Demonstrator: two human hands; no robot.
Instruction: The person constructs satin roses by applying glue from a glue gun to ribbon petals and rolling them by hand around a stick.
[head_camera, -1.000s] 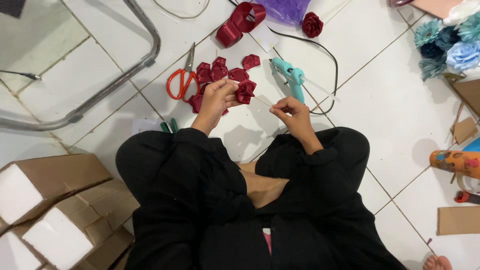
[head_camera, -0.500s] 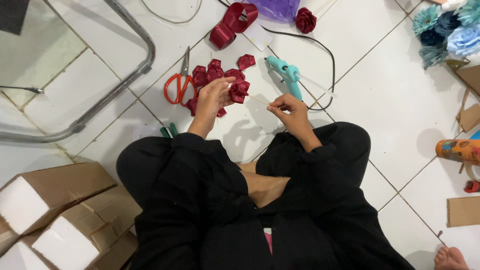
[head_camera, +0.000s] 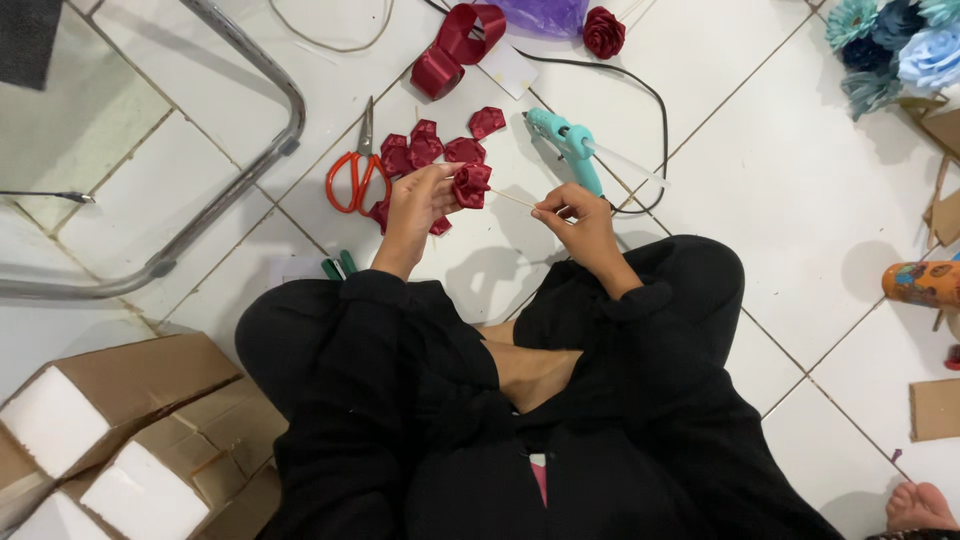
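Note:
I sit cross-legged on a white tiled floor. My left hand (head_camera: 418, 205) pinches a dark red ribbon rose bud (head_camera: 472, 185) that sits on the end of a thin wooden stick (head_camera: 512, 199). My right hand (head_camera: 577, 220) holds the stick's other end between thumb and fingers. Just beyond the bud lie several folded red ribbon petals (head_camera: 425, 150) on the floor. A teal glue gun (head_camera: 566, 142) lies right above my right hand, its black cord curving away.
Orange-handled scissors (head_camera: 355, 172) lie left of the petals. A red ribbon roll (head_camera: 455, 45), a finished red rose (head_camera: 603, 32) and purple plastic are farther off. A metal chair frame (head_camera: 250, 170) is at left, foam-filled cardboard boxes (head_camera: 110, 430) bottom left, blue paper flowers (head_camera: 895, 45) top right, another person's foot (head_camera: 920, 505) bottom right.
The view has shifted a little. My left hand has moved slightly left with the bud, and more of the stick shows between my hands.

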